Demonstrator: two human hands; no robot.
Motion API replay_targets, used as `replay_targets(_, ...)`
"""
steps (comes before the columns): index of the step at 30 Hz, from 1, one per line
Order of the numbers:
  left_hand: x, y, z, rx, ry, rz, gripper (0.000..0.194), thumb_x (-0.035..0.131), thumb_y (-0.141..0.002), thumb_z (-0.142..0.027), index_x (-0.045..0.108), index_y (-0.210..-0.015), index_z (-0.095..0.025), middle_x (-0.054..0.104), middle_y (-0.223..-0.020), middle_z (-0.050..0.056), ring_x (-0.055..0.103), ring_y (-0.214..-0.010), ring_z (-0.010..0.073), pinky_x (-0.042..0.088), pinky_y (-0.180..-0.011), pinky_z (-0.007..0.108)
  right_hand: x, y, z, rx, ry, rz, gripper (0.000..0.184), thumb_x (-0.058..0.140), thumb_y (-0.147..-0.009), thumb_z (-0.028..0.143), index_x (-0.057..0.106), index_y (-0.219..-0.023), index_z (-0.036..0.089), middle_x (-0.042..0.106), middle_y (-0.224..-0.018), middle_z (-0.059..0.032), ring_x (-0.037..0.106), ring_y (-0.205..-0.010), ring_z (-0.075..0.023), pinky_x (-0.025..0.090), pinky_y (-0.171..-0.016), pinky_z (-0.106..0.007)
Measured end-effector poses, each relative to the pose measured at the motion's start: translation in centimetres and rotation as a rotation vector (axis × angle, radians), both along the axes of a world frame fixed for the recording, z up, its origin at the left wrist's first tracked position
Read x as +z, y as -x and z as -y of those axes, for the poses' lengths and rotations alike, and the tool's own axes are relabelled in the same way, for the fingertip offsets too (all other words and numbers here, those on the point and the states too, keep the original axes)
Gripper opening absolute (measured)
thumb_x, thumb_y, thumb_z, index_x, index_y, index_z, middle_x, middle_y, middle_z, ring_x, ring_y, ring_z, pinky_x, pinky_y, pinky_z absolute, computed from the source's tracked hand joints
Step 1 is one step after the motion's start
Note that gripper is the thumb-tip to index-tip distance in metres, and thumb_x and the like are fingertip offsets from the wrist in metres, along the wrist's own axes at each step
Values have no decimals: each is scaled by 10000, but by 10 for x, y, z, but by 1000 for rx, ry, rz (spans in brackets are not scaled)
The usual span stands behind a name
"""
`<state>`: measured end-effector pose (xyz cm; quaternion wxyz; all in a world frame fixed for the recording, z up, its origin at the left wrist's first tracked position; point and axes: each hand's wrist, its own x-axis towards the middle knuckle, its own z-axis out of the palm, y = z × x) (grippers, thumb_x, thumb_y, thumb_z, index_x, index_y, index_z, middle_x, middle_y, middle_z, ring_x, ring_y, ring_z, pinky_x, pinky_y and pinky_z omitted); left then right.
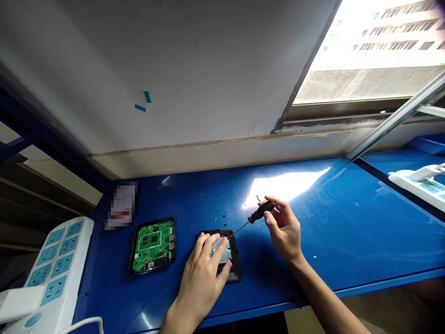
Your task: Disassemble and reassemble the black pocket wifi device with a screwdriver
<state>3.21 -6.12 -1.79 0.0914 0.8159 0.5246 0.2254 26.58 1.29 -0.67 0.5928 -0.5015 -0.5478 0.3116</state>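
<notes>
My right hand (287,229) grips the black handle of a screwdriver (260,212), its thin shaft slanting down to the left. The tip meets the upper right corner of a metal plate (225,253) set in a black plastic casing (236,269). Across the casing lies my left hand (203,264), fingers spread over the plate and hiding its left part. To the left, a green circuit board (155,243) sits in a second black shell (132,262). Several tiny dark screws (215,218) are scattered just beyond the casing.
A white power strip (83,236) with blue sockets runs along the left edge of the blue table (347,222). Behind the circuit board is a blurred-out flat object (121,206). Another power strip (431,185) stands at the right. A wall (194,93) borders the back.
</notes>
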Motion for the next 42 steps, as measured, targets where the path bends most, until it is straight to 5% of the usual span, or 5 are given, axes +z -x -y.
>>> replay_targets(15,1,1,-2,29,102,86,438,676,-945,-246,590,-1375,-233,644,-1398,73,540,-1365,324,528,-1115,537,17,7,-1,160,-143,40,321,599,-988,263,614,-1306,302,711,-1117,-69,776,-869,-224,665,-789,-420)
replay_targets(26,-2,1,-2,19,100,95,423,678,-922,-207,602,-1338,-234,635,-1419,81,530,-1378,341,539,-1089,572,61,19,-1,387,-459,520,527,567,-905,28,548,-1374,269,699,-1113,-83,723,-977,-198,646,-805,-350)
replay_targets(31,-4,0,-2,17,76,107,413,682,-913,-202,613,-1320,-231,641,-1406,86,542,-1365,344,544,-1086,562,74,23,2,490,-465,593,467,557,-942,55,535,-1367,247,691,-1114,-83,720,-960,-164,632,-783,-277)
replay_targets(42,3,17,5,48,30,74,477,649,-950,-273,545,-1415,-292,563,-1501,73,445,-1450,375,486,-1112,642,87,28,4,589,-369,680,426,508,-985,84,489,-1367,272,715,-1183,-90,737,-1000,-175,633,-830,-315)
